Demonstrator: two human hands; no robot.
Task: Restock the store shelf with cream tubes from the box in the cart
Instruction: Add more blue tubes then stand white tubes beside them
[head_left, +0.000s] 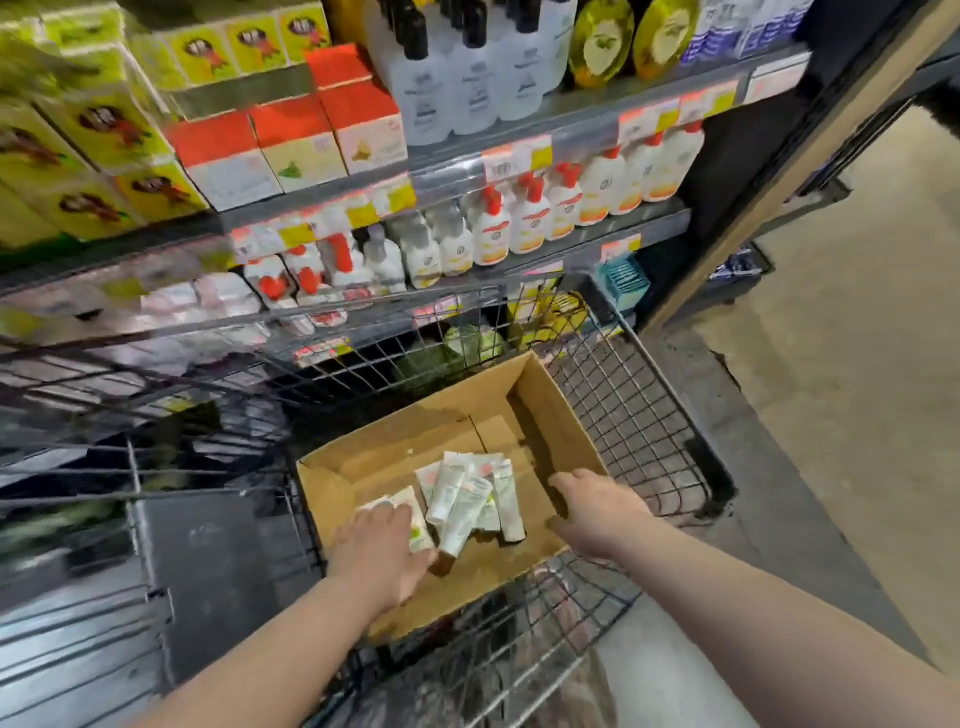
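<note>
An open cardboard box (395, 452) sits in a wire shopping cart (639, 415). Several white cream tubes (467, 499) lie in a loose pile on the box floor. My left hand (384, 551) is inside the box at its near left, fingers curled over one white tube (415, 525) with a green mark. My right hand (597, 509) grips the right wall of the box, thumb inside and fingers outside. The store shelf (467, 166) rises just beyond the cart, its tiers packed with bottles and cartons.
White pump bottles with red caps (530, 218) fill the middle tier, orange-and-white cartons (291, 145) and yellow-green cartons (104, 140) the upper left. A dark post (779, 171) closes the shelf's right end. Bare floor (857, 364) lies to the right of the cart.
</note>
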